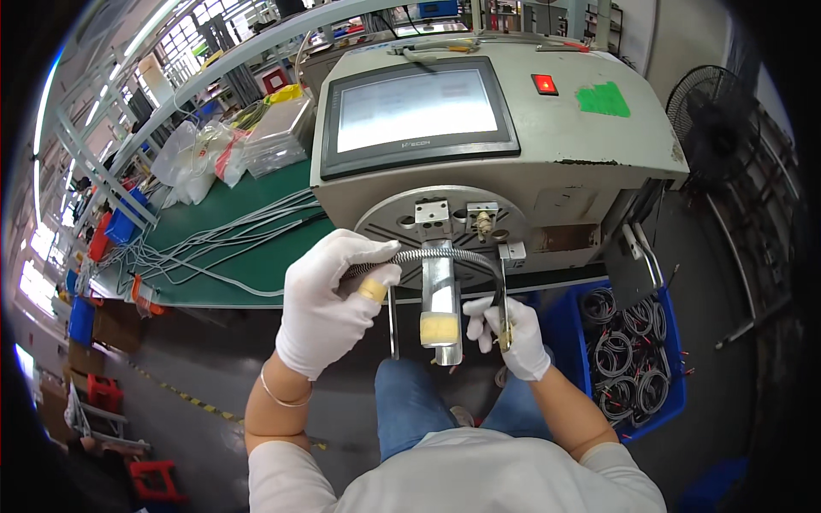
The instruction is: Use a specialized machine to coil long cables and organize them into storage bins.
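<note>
My left hand (329,299), in a white glove with a yellow wrap on one finger, is closed around a ribbed metal flexible hose (428,254). From there the hose runs right across a flat metal bar (439,291), then bends down to my right hand (517,338). That hand, also gloved, has its fingers curled at a dark end piece with a brass-coloured part (505,335). The bar sticks out from a round slotted plate (389,209) on the machine's front and has a yellow band near its end. A brass fitting (484,224) sits on the plate.
Behind the plate stands a beige machine with a lit screen (416,111) and a red switch (545,84). Grey cables (205,256) and plastic bags (192,158) lie on the green table at left. A blue crate (629,419) of coiled cables is at right, near a fan (714,120).
</note>
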`<state>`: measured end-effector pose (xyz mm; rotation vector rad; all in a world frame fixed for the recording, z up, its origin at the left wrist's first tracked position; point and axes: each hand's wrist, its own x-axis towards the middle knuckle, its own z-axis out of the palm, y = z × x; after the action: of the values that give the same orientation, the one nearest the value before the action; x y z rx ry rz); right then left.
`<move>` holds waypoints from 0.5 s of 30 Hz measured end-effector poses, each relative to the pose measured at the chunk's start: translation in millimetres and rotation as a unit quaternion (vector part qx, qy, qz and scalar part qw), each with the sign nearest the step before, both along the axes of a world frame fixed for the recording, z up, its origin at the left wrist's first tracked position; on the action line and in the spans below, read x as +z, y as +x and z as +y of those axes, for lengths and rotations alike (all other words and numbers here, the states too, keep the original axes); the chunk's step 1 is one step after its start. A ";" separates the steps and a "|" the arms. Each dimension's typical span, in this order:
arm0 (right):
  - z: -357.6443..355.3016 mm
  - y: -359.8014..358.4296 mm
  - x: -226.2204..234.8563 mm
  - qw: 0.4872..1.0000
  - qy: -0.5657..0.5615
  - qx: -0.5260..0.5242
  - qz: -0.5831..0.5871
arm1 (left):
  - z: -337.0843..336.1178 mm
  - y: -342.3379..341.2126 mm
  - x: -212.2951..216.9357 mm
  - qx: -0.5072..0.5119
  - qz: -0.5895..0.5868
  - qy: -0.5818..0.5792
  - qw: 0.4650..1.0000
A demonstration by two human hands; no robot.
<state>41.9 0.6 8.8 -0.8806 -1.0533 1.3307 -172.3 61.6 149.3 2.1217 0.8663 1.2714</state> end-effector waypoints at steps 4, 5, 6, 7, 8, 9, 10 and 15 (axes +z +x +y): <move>19.3 1.7 -8.2 0.999 0.035 0.002 0.034 | 7.7 1.7 -20.3 -0.004 -0.052 -0.058 0.997; 22.8 1.9 -10.5 0.997 0.060 0.010 0.049 | 9.5 0.2 -25.7 -0.005 -0.071 -0.081 0.994; 25.7 2.5 -12.7 0.997 0.061 0.009 0.045 | 11.1 -1.8 -31.0 -0.006 -0.076 -0.078 0.994; 28.6 3.0 -14.8 0.996 0.055 -0.009 0.070 | 12.9 -4.0 -35.8 0.006 -0.120 -0.090 0.989; 31.7 3.3 -16.5 0.994 0.049 -0.026 0.095 | 14.9 -5.7 -40.2 0.016 -0.161 -0.096 0.982; 34.5 3.4 -18.2 0.994 0.049 -0.026 0.095 | 17.2 -6.9 -44.3 0.029 -0.181 -0.122 0.975; 37.0 3.3 -19.8 0.993 0.047 -0.032 0.108 | 18.2 -7.7 -48.2 0.029 -0.183 -0.166 0.969; 39.0 0.9 -26.7 0.987 0.046 -0.046 0.149 | 15.8 -0.2 -64.6 -0.023 -0.223 -0.205 0.953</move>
<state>42.8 39.6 -17.9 -0.6298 -0.8242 1.2784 -172.5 77.4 84.7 1.4474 0.7899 1.3354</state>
